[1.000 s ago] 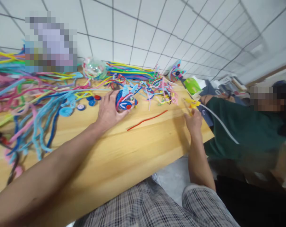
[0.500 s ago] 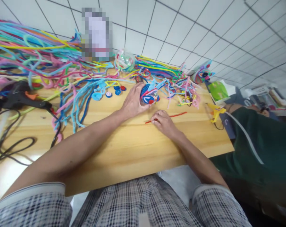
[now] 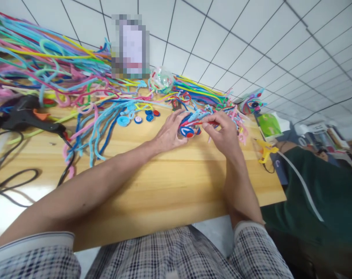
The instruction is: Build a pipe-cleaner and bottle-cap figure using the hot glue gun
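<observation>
My left hand is closed around a small round pipe-cleaner figure, mostly blue with red and white eye shapes and light blue tufts on top. In my right hand, thumb and fingers pinch a red pipe cleaner against the figure's upper right side. The fingers hide part of the red strip, and I cannot tell whether it is attached. Left of my left hand lie several small coiled discs in blue, red and white, among them a light blue coil.
Loose pipe cleaners heap along the table's back. A black glue gun with its cord lies left, a yellow glue gun right. Behind stand a clear ball and another decorated figure. A person in green is at right.
My right hand has lifted the red pipe cleaner off the table and brought it up to the figure. My left hand still holds the figure. The view has shifted slightly.
</observation>
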`<action>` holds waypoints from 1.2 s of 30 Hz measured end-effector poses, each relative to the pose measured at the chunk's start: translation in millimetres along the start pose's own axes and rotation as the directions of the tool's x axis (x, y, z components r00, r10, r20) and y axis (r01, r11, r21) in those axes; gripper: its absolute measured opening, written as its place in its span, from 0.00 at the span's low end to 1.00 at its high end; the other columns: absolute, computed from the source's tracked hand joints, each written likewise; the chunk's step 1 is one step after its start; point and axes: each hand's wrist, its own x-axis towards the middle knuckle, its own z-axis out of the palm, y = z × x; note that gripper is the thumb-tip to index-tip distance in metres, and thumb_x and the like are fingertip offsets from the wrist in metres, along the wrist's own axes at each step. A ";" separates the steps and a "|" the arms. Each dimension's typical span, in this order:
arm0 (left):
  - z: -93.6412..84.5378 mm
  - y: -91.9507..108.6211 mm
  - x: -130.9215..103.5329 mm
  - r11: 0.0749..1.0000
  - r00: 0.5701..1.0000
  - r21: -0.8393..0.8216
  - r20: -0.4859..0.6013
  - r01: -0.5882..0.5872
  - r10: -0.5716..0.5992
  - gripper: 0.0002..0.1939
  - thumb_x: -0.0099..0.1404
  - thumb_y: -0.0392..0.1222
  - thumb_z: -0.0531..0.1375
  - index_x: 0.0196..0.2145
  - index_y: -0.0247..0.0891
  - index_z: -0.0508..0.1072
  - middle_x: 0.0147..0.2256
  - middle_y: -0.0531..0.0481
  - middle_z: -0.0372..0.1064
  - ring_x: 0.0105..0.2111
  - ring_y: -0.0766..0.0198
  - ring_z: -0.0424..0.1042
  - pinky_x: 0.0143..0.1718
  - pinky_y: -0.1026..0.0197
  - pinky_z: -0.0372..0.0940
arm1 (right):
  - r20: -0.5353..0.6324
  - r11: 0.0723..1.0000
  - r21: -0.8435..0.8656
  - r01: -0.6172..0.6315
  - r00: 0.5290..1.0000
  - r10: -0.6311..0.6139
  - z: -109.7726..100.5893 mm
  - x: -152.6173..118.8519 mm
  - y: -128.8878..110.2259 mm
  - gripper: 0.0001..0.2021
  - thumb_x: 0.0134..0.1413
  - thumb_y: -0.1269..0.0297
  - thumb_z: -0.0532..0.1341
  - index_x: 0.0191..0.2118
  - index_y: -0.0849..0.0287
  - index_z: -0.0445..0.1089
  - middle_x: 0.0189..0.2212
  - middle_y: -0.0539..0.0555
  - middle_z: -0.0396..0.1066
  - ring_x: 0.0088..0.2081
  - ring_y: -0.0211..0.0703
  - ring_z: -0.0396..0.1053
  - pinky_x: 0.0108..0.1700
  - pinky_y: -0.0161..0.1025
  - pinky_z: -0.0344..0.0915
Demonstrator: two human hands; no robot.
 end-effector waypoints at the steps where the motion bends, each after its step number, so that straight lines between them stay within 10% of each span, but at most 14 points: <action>1: 0.4 0.3 0.0 1.000 1.000 0.004 -0.004 -0.001 0.001 0.46 0.61 0.44 0.70 0.71 0.42 0.55 0.71 0.32 0.56 0.75 0.40 0.56 0.74 0.33 0.57 | 0.013 1.000 -0.021 0.013 1.000 -0.013 1.7 2.2 -0.2 0.04 0.65 0.62 0.66 0.38 0.51 0.79 0.35 0.51 0.77 0.37 0.45 0.72 0.41 0.44 0.68; 21: -0.4 -0.7 -1.4 0.999 1.000 -0.034 0.020 0.000 0.000 0.52 0.59 0.57 0.75 0.72 0.44 0.55 0.72 0.31 0.55 0.75 0.37 0.55 0.75 0.31 0.54 | 0.044 0.981 -0.164 0.104 0.994 -0.098 18.6 -1.9 9.9 0.05 0.65 0.66 0.65 0.37 0.52 0.78 0.34 0.52 0.79 0.39 0.48 0.73 0.45 0.47 0.65; 36: -16.6 10.5 0.3 0.995 0.996 -0.077 0.064 0.065 -0.060 0.31 0.81 0.62 0.46 0.71 0.44 0.62 0.71 0.36 0.59 0.75 0.48 0.55 0.76 0.37 0.53 | 0.038 0.983 -0.169 0.073 0.997 -0.067 22.2 -3.0 8.1 0.04 0.64 0.65 0.66 0.36 0.51 0.78 0.34 0.52 0.79 0.38 0.49 0.72 0.45 0.48 0.64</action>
